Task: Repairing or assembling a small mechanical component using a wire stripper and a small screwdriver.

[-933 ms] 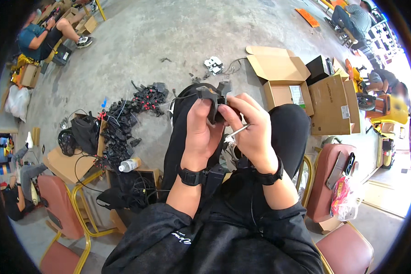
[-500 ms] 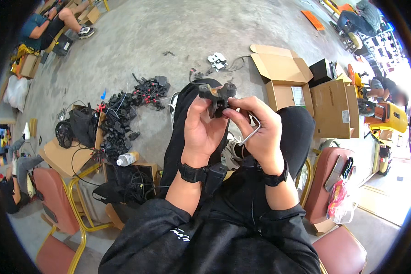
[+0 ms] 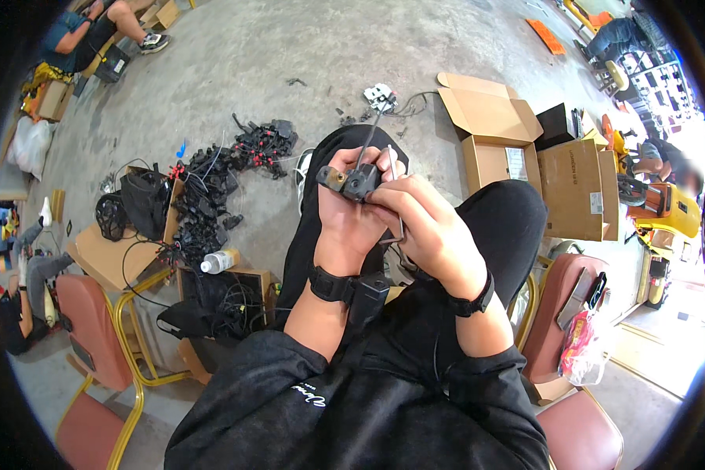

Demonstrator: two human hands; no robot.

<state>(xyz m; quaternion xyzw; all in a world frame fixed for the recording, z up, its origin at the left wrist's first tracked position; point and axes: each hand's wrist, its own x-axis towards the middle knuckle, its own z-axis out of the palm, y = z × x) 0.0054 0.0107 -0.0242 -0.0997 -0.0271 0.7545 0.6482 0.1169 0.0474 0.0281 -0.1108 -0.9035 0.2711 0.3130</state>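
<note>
I see my left hand (image 3: 351,223) clenched around a small black plastic part with a thin cable (image 3: 358,182), raised above my lap; my right hand (image 3: 424,227) pinches its lower edge.

You have an open cardboard box (image 3: 489,129) on the concrete floor just past your right knee, flaps spread wide, plain brown, with a pale rectangular label (image 3: 515,163) on its near side. Right beside that open box, further to your right, stands a closed brown carton (image 3: 573,188) with a small white label (image 3: 596,204) at its edge. Behind the carton, touching the open box's flap, sits a black box (image 3: 558,124). Far left of the open box, another small brown box (image 3: 52,99) rests by a seated person.
</note>
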